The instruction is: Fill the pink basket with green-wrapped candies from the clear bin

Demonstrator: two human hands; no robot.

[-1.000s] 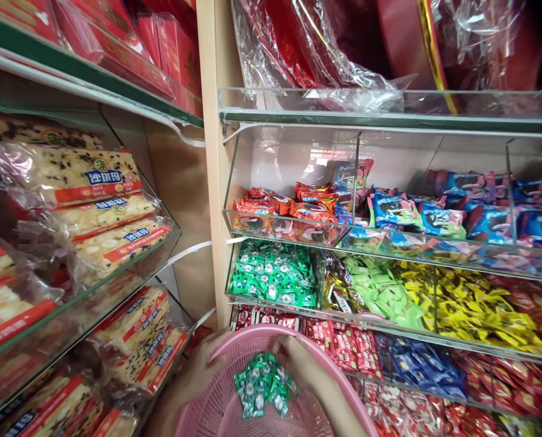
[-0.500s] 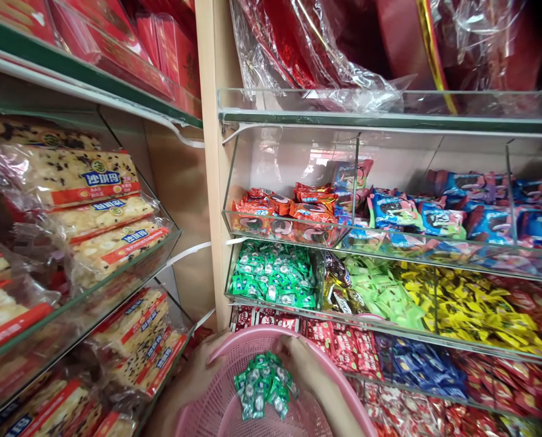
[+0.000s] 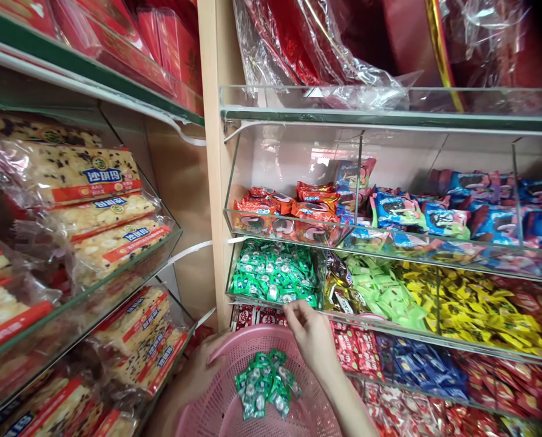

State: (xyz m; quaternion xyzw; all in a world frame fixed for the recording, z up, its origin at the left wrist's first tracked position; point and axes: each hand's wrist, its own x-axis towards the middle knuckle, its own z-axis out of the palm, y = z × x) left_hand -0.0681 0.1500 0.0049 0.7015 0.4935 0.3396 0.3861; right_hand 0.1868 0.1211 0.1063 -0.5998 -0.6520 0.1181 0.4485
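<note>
My left hand (image 3: 200, 367) grips the left rim of a pink plastic basket (image 3: 227, 403), its fingers partly hidden. In the basket lies a small heap of green-wrapped candies (image 3: 266, 382). Above the far right rim, my right hand (image 3: 314, 337) reaches toward the shelf, its fingers curled together. Its fingertips are just under the front edge of a clear bin (image 3: 320, 282) full of matching green candies (image 3: 273, 270). Whether anything sits between those fingertips, I cannot make out.
Beside the green bin are light green packets (image 3: 384, 291) and yellow packets (image 3: 475, 303). Red packets (image 3: 355, 349) and blue packets (image 3: 419, 361) fill the row below. Wrapped biscuits (image 3: 398, 209) stand above. A wooden post (image 3: 213, 182) divides these shelves from bagged pastries (image 3: 88, 173) at left.
My right hand has come up out of the basket and moved toward the green candy bin. My left hand stays on the basket rim; the green heap inside looks much the same.
</note>
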